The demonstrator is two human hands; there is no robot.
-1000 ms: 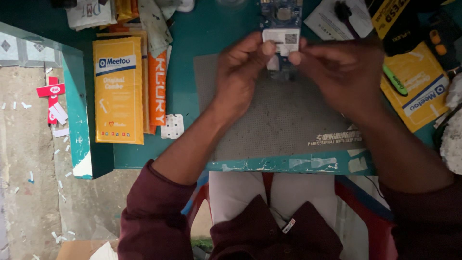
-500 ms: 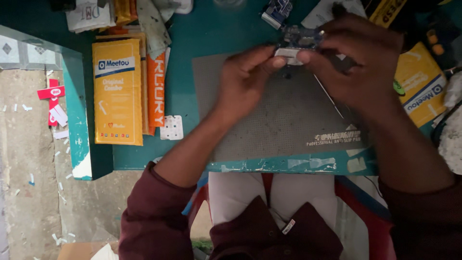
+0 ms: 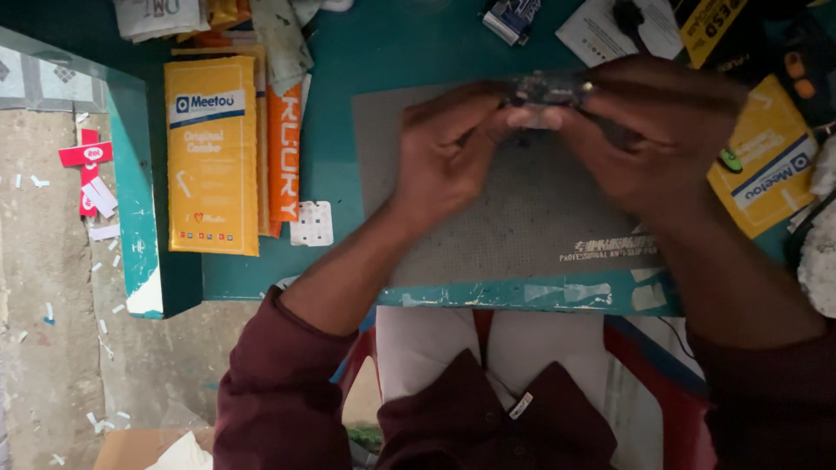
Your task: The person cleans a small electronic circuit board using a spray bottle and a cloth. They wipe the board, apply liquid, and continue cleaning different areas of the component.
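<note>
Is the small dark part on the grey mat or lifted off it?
Lifted: the left hand and right hand pinch the small dark part between fingertips above the grey mat.

Dim, warm light overall (darkest along the top right of the frame); both hands at upper centre are smeared by motion blur, while the flat yellow cardboard packet [image 3: 212, 154] at left stays sharp.

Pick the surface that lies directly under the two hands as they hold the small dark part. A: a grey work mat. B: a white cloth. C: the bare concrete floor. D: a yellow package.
A: both the left hand and the right hand hold the small dark part above the grey work mat, which lies on the teal table.
</note>
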